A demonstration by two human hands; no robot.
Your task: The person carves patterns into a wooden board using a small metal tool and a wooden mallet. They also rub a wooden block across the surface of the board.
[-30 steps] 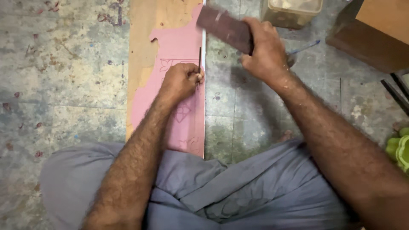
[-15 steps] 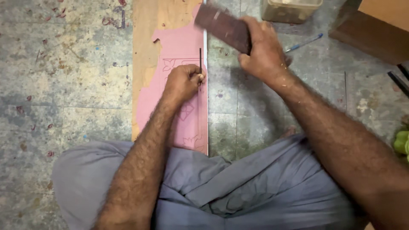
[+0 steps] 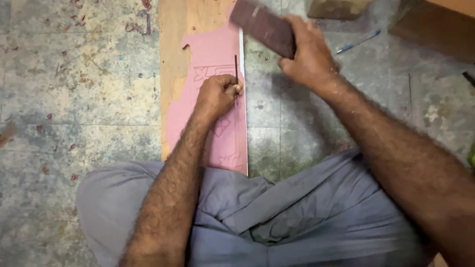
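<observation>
A long wooden board (image 3: 174, 59) lies on the floor in front of my crossed legs, with a pink sheet (image 3: 217, 49) bearing drawn floral patterns glued on it. My left hand (image 3: 216, 95) rests on the pink sheet near its right edge and grips a thin dark chisel (image 3: 236, 69) that stands on the sheet. My right hand (image 3: 308, 54) is raised above and to the right of it, shut on a dark brown wooden block (image 3: 262, 25) tilted over the chisel's top.
The floor is worn, paint-stained grey tile. A blue pen (image 3: 358, 41) lies to the right of my right hand. A brown box (image 3: 431, 27) sits at the top right and a container (image 3: 336, 7) at the top edge. My grey-clothed legs fill the bottom.
My right hand holds the block a little lower and closer to the chisel than before. My left hand and the chisel keep their place on the sheet.
</observation>
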